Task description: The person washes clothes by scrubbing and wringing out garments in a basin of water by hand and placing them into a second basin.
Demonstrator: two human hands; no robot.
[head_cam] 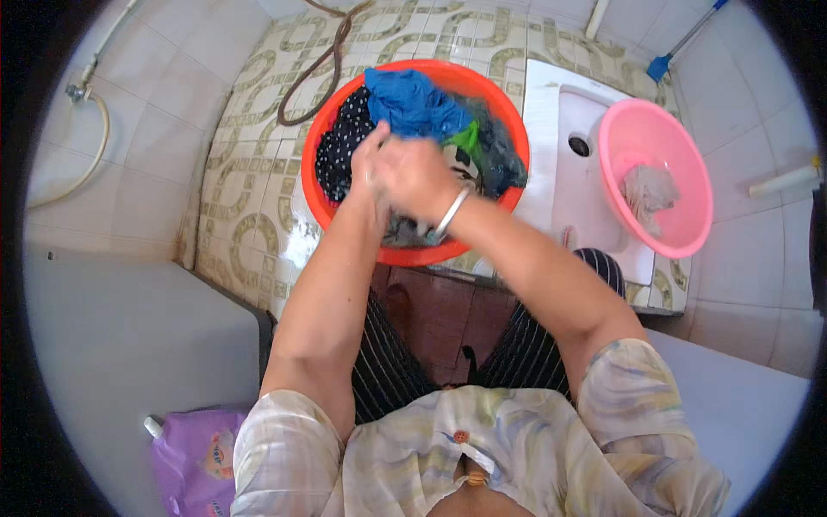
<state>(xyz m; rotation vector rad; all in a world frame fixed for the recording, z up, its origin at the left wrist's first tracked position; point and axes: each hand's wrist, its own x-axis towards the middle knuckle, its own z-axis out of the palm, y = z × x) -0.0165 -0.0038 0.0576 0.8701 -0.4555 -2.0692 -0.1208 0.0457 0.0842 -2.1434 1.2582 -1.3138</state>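
Over an orange-red plastic basin [313,192], my left hand [369,167] and my right hand [417,174] are pressed together. Motion blurs my right hand, which bears a silver bangle [452,212] at the wrist. Whether any cloth is between the palms cannot be told. Wet laundry fills the basin: a blue garment [413,103] at the far side, black polka-dot cloth [341,152] at the left, a green piece [468,137] and dark fabric [507,158] at the right. Grey cloth [407,232] lies below my hands, partly hidden by them.
At the right, a pink basin [701,194] holding a pale cloth [649,194] rests on a white squat toilet [539,129] with a drain hole [579,146]. A brown hose [336,64] lies on patterned tiles. A purple detergent pouch [194,459] is at lower left.
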